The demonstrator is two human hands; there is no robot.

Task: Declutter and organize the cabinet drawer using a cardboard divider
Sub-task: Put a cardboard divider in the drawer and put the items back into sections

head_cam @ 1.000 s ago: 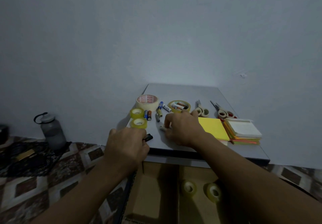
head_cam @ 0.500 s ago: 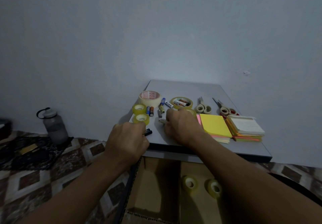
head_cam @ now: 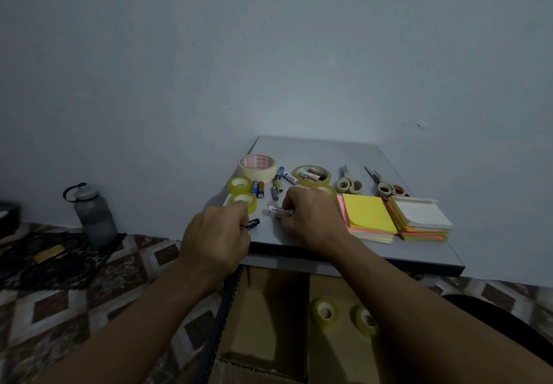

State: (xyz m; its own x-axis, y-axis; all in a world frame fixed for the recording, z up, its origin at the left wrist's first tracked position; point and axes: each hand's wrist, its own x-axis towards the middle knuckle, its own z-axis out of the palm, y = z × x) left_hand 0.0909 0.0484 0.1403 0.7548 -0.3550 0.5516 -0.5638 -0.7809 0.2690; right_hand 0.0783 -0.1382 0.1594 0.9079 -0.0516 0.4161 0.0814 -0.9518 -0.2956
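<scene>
Head view: the left hand (head_cam: 215, 240) curls its fingers round a dark battery (head_cam: 253, 222), and the right hand (head_cam: 311, 219) pinches a white battery (head_cam: 273, 209) on the cabinet top (head_cam: 314, 150). Gather them firmly, then lower them into one compartment of the cardboard divider (head_cam: 257, 318), beside the tape rolls (head_cam: 324, 313).

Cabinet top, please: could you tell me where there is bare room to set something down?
The back strip of the cabinet top, between the wall and the masking tape and scissors, is bare. Crowded: the front left, with batteries, the left hand and right hand.
</scene>
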